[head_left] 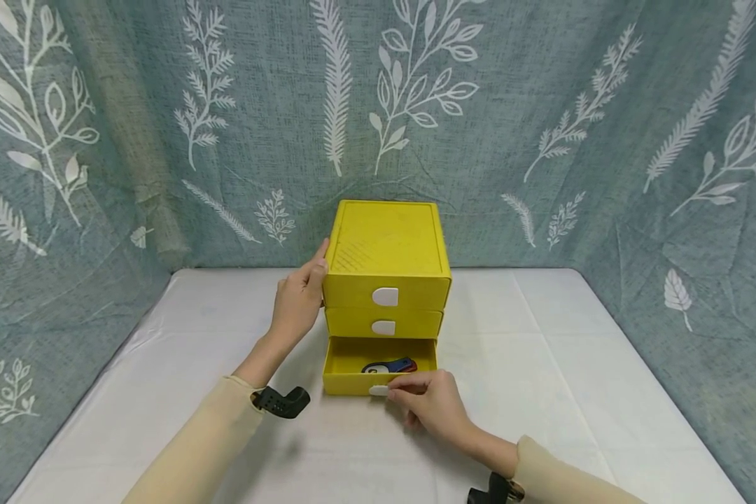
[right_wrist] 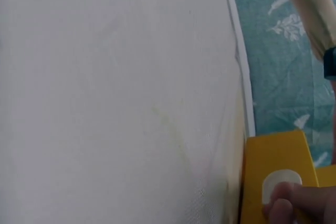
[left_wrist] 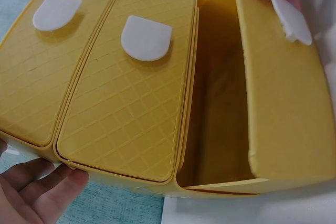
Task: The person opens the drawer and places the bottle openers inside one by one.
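Note:
A yellow cabinet of three stacked drawers stands on the white table, each drawer with a white tab handle. Its bottom drawer is pulled out toward me, while the upper two are closed. Inside that drawer lies a small blue, white and red item, partly hidden by the front wall. My right hand pinches the white handle of the bottom drawer between thumb and fingers. Against the cabinet's left side rests my left hand, thumb near the front edge; its fingertips touch the side in the left wrist view.
A white cloth covers the table. Blue-green curtain fabric with white leaf prints hangs behind and at both sides, close to the cabinet's back. Each wrist wears a black camera band.

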The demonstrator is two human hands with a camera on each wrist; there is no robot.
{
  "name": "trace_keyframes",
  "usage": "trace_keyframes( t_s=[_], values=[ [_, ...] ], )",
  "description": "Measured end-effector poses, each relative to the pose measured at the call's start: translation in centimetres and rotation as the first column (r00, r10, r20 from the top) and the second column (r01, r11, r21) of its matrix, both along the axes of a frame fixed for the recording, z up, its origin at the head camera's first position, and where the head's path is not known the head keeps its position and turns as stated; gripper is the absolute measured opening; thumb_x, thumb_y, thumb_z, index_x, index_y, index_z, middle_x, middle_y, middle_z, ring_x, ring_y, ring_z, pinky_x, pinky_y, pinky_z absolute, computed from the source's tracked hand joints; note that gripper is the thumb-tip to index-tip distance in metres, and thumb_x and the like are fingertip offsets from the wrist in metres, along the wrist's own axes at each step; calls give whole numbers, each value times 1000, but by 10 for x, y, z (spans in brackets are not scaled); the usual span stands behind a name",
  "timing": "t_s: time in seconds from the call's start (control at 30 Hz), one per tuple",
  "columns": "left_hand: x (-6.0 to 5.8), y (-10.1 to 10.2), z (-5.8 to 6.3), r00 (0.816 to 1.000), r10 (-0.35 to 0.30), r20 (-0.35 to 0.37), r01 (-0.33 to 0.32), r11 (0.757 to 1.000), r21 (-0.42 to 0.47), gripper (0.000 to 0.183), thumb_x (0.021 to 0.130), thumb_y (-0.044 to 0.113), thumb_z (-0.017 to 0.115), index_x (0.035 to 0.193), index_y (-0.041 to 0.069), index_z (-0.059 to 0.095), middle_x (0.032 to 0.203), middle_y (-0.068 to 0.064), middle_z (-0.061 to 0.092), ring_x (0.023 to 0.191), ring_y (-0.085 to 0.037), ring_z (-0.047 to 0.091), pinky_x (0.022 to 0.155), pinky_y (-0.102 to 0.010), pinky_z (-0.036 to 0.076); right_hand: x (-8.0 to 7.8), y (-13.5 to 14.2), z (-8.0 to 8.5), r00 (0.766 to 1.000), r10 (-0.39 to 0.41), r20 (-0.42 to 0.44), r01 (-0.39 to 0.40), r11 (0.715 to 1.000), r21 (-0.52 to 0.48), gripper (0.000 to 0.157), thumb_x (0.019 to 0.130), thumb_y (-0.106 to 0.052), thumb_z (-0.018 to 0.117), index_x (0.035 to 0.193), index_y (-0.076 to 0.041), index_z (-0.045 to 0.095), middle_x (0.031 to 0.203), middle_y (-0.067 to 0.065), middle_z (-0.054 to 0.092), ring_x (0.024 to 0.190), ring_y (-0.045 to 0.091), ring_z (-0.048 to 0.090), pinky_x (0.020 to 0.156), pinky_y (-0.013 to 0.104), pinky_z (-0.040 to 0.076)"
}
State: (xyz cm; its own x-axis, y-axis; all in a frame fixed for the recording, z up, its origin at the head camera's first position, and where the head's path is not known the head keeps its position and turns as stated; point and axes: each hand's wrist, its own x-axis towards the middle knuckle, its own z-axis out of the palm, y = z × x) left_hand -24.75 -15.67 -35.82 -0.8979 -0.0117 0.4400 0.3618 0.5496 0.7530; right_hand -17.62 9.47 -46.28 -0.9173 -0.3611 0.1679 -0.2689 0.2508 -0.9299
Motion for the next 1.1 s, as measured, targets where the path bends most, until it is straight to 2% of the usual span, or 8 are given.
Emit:
trace_keyframes(
  t_s=[0.17, 0.33, 0.57, 0.73, 0.9, 0.97, 1.03, 1.1],
  values=[
    [-1, -1, -1, 1000, 5, -1, -5, 1000, -4, 49, 107, 48, 28, 151, 30, 41, 48, -5, 45, 40, -22, 39, 35, -29, 27, -11, -4, 0, 997, -39, -66, 41, 999, 17, 5, 88, -10, 76, 90, -10, 80, 73, 5, 71, 33, 12, 46, 33, 23, 41],
    [-1, -2, -1, 1000, 7, 1, -7, 1000, -7, 49, 107, 48, 29, 151, 30, 41, 48, -6, 44, 41, -24, 39, 35, -29, 27, -24, -7, 0, 992, -64, -108, 69, 997, 36, 4, 87, -9, 77, 88, -9, 81, 74, 4, 72, 31, 10, 43, 31, 23, 37],
    [0, -3, 0, 1000, 6, 4, -6, 1000, -12, 52, 106, 50, 29, 152, 28, 40, 48, -6, 44, 43, -24, 43, 37, -31, 31, -43, -7, -2, 991, -75, -109, 78, 997, 26, 6, 88, -12, 76, 90, -10, 80, 78, 4, 73, 33, 18, 50, 34, 28, 45],
    [0, -3, 0, 1000, 5, 4, -5, 1000, -10, 51, 106, 51, 28, 152, 30, 40, 49, -5, 43, 45, -24, 46, 40, -32, 38, -54, -6, -5, 991, -87, -101, 90, 996, 21, 9, 89, -11, 74, 95, -8, 80, 79, 6, 73, 39, 22, 54, 38, 27, 48],
    [0, -4, 2, 1000, -17, 26, 17, 1000, 2, 52, 106, 51, 29, 152, 31, 38, 51, -8, 44, 44, -25, 46, 49, -33, 51, -56, -1, -1, 995, -26, -92, 29, 999, 35, 13, 91, -9, 72, 100, -2, 78, 76, 11, 72, 43, 25, 57, 40, 27, 50],
    [1, -7, 3, 997, -51, 52, 50, 999, 13, 53, 106, 52, 30, 153, 29, 37, 64, -12, 56, 50, -28, 53, 56, -33, 57, -55, 3, 5, 997, 15, -76, -11, 999, 53, 14, 92, -8, 70, 102, 0, 77, 78, 13, 72, 46, 27, 59, 41, 28, 51],
    [2, -12, 3, 992, -94, 89, 91, 995, 31, 56, 106, 53, 28, 154, 26, 36, 92, -17, 67, 70, -31, 65, 68, -36, 60, -53, 9, 12, 997, 42, -62, -37, 996, 86, 15, 93, -7, 69, 103, 1, 76, 80, 15, 72, 49, 26, 62, 44, 29, 53],
    [4, -19, 0, 983, -124, 134, 121, 992, 28, 60, 106, 54, 25, 155, 22, 35, 125, -18, 62, 96, -35, 66, 80, -43, 58, -51, 19, 22, 997, 54, -55, -46, 990, 132, 15, 93, -8, 69, 101, 2, 76, 83, 14, 72, 53, 24, 63, 47, 29, 54]
  ],
)
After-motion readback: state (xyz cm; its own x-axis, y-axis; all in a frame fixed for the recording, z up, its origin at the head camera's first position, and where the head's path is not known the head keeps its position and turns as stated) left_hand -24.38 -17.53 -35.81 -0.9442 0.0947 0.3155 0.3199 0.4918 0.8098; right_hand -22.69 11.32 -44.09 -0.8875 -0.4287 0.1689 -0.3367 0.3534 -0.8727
